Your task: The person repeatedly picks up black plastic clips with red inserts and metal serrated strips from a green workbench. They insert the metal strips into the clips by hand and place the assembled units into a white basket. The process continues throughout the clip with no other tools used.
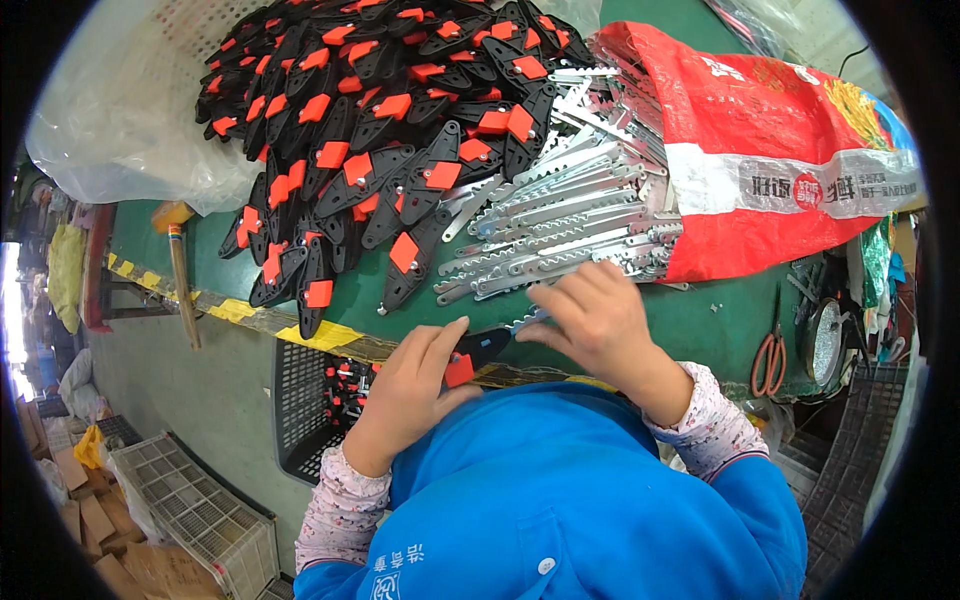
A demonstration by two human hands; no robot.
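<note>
Close to my body at the table's front edge, my left hand (408, 392) grips a black plastic part (488, 345) with a red tab (459, 370). The fingers of my right hand (598, 322) pinch a toothed metal strip (531, 318), whose near end meets the black part; whether it sits inside cannot be made out. Just beyond my hands lies a heap of similar toothed metal strips (570, 215), spilling from the mouth of a red woven bag (750, 115). Left of them is a big pile of black parts with red tabs (420, 262).
Striped tape marks the front edge of the green table (235, 309). A mallet (181, 270) hangs over that edge at the left. Orange-handled scissors (770, 362) and a round container (824, 340) are at the right. Below stands a dark crate (298, 405) with small red-and-black pieces.
</note>
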